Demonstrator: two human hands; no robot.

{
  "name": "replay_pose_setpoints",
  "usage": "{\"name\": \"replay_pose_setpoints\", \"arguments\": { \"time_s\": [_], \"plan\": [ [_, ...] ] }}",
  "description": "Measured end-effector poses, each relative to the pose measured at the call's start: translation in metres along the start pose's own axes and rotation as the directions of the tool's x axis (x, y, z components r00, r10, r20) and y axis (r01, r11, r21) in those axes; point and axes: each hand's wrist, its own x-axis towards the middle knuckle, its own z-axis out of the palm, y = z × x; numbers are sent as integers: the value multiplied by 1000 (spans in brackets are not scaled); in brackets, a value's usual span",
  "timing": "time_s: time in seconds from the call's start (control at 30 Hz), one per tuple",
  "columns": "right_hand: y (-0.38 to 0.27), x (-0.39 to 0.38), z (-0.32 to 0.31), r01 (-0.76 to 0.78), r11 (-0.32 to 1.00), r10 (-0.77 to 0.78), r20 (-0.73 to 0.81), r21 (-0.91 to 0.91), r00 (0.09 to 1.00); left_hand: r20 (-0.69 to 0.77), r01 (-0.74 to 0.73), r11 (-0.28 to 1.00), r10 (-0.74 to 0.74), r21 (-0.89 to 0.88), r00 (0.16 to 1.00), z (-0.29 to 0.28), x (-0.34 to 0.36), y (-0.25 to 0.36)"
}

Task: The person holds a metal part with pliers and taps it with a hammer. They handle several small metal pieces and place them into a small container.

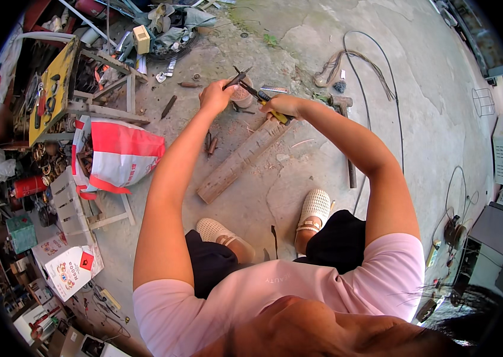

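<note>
My left hand [214,96] is closed around a dark, pointed metal piece [239,78]; its exact kind is hard to make out. In my right hand [283,107] is a pair of pliers [261,96] with yellow and black handles. Their dark jaws point toward the metal piece, and I cannot tell whether the two touch. Beneath both hands stands a round, brownish block [242,98] on the concrete. A wooden plank [242,160] runs from near my right hand toward my left foot. To the right of that hand lies a hammer [343,106], its long handle toward me.
Rusty metal pieces [211,144] lie left of the plank, and a dark bar [168,107] farther left. A red and white bag [119,156] leans by a cluttered wooden rack [131,89]. A black cable [395,89] loops across the floor at right. A white box [64,268] sits lower left.
</note>
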Motion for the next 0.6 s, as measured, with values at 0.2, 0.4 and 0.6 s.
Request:
{"name": "replay_pose_setpoints", "arguments": {
  "time_s": [0.2, 0.4, 0.6],
  "plan": [
    [-7, -4, 4, -33, 999, 33, -28, -8, 999, -8, -30, 995, 31, 91, 999, -9, -11, 14],
    [1, 8, 7, 57, 998, -59, -92, -23, 994, -29, -25, 992, 29, 127, 999, -12, -14, 22],
    [10, 17, 8, 99, 994, -103, -145, -40, 984, -24, -26, 996, 28, 88, 999, -14, -12, 25]
  ]
}}
